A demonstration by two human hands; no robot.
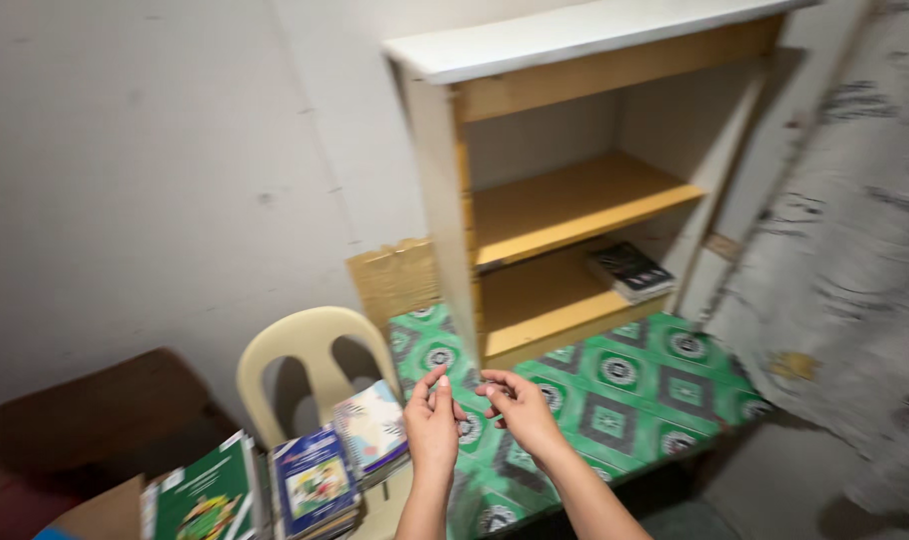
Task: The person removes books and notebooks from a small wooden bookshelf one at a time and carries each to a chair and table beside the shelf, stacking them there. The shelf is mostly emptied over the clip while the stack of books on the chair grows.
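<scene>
My left hand (433, 422) and my right hand (518, 408) are raised close together at the bottom centre, above a table covered in green patterned cloth (635, 395). Both hands hold nothing and their fingers are loosely apart. Their fingertips nearly meet. To the left of my left hand lie stacks of books (315, 480) on a cream plastic chair (305, 365). A wooden shelf unit (565, 200) stands on the table beyond the hands, with one dark book (630, 270) lying on its lowest shelf.
A pale wall fills the left and back. A brown wooden surface (95, 410) sits at lower left. A patterned grey curtain (855, 250) hangs at the right. A woven board (395, 280) leans behind the chair.
</scene>
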